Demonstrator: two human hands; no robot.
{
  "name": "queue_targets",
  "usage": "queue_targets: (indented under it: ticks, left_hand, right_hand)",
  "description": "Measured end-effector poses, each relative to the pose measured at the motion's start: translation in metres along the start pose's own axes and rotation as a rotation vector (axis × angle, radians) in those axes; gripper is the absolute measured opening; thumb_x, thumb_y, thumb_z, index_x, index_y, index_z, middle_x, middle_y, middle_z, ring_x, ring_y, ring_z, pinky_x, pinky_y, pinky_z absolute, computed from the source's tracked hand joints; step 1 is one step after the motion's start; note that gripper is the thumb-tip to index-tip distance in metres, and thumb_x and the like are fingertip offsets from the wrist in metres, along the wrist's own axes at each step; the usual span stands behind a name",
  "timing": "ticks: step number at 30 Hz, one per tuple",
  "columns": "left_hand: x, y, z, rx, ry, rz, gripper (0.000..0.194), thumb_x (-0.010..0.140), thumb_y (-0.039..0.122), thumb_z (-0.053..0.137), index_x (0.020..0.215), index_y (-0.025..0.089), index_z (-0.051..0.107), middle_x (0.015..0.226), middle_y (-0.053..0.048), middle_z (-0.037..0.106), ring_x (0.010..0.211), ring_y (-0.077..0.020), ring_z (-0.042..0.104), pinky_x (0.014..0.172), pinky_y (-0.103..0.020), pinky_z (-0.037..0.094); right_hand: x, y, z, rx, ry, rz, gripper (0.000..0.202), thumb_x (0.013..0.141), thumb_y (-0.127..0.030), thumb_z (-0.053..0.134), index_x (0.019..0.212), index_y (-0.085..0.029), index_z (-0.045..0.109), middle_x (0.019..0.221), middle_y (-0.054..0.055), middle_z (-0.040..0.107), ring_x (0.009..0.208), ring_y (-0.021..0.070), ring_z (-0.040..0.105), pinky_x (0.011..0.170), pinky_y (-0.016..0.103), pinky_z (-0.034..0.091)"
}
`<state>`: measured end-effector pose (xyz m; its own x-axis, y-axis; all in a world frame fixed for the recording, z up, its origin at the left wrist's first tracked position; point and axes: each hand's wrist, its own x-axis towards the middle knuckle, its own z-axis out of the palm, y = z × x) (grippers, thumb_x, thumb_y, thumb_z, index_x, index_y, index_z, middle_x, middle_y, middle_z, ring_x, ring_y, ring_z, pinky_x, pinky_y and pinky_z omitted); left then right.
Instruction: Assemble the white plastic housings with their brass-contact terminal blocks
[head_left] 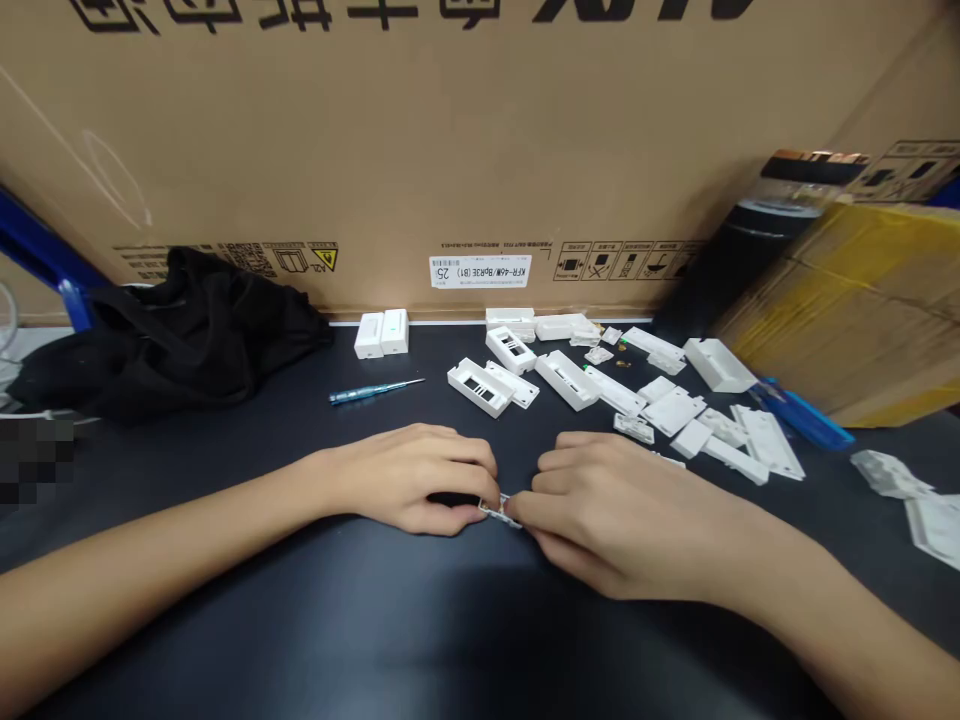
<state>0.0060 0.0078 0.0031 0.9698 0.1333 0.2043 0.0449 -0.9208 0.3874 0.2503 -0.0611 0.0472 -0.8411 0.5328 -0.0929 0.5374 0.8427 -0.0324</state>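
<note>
Between my two hands, low over the dark tabletop, is a small white plastic part (501, 512) with bits of brass-coloured metal in it. My left hand (427, 482) pinches its left end between thumb and forefinger. At its right end, the fingers of my right hand (600, 510) close on it and cover much of that side. Beyond my hands lie white plastic housings, among them one with a slotted opening (480, 388) and another (568, 380) beside it. A blue-handled screwdriver (371, 391) rests on the table past my left hand.
Several loose white parts and covers (673, 410) spread to the right. Two white boxes (381, 334) stand at the back. A black cloth bag (172, 340) lies left. A large carton (375, 150) walls the back; a taped box (862, 310), dark bottle (720, 250) and blue-handled tool (806, 415) sit right.
</note>
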Motion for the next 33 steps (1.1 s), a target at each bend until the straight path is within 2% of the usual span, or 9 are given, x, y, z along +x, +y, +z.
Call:
queue_targets:
  ticks: [5, 10, 19, 23, 33]
  left_hand:
    - [0.000, 0.002, 0.001, 0.024, -0.010, -0.001, 0.015, 0.100, 0.024, 0.053, 0.109, 0.020, 0.064, 0.106, -0.006, 0.067, 0.090, -0.0165, 0.065, 0.084, -0.028, 0.049]
    - [-0.001, 0.003, 0.002, 0.055, 0.006, -0.015, 0.015, 0.099, 0.025, 0.053, 0.108, 0.021, 0.065, 0.105, -0.006, 0.066, 0.089, -0.0162, 0.065, 0.085, -0.028, 0.050]
    - [-0.001, 0.003, 0.003, 0.114, 0.037, -0.005, 0.017, 0.099, 0.027, 0.052, 0.107, 0.021, 0.066, 0.103, -0.006, 0.068, 0.088, -0.0167, 0.066, 0.084, -0.029, 0.051]
    - [-0.002, 0.003, 0.003, 0.137, 0.060, 0.016, 0.017, 0.099, 0.027, 0.052, 0.106, 0.021, 0.066, 0.102, -0.006, 0.069, 0.086, -0.0169, 0.066, 0.083, -0.030, 0.051]
    - [-0.003, 0.003, 0.004, 0.095, 0.065, -0.019, 0.019, 0.099, 0.031, 0.054, 0.114, 0.020, 0.061, 0.107, -0.006, 0.070, 0.092, -0.0184, 0.067, 0.084, -0.030, 0.051]
  right_hand:
    - [0.002, 0.001, -0.007, 0.090, -0.026, 0.033, 0.024, 0.099, -0.024, 0.045, 0.084, -0.022, 0.064, 0.075, 0.001, 0.069, 0.067, 0.0177, 0.055, 0.072, 0.035, 0.035]
    - [0.001, 0.004, -0.009, 0.138, -0.015, 0.029, 0.024, 0.098, -0.023, 0.046, 0.095, -0.023, 0.070, 0.082, 0.001, 0.071, 0.072, 0.0173, 0.059, 0.075, 0.033, 0.038]
    - [0.004, 0.002, -0.001, 0.020, 0.040, -0.007, 0.022, 0.096, -0.021, 0.046, 0.087, -0.019, 0.065, 0.075, 0.002, 0.067, 0.069, 0.0165, 0.054, 0.075, 0.031, 0.040]
    - [0.004, 0.004, 0.001, 0.058, 0.062, -0.026, 0.024, 0.098, -0.021, 0.045, 0.088, -0.019, 0.066, 0.076, 0.002, 0.068, 0.071, 0.0164, 0.054, 0.077, 0.031, 0.040]
    - [0.002, 0.004, -0.009, 0.205, 0.094, 0.046, 0.023, 0.096, -0.024, 0.051, 0.098, -0.019, 0.073, 0.077, 0.001, 0.068, 0.073, 0.0163, 0.056, 0.074, 0.030, 0.040]
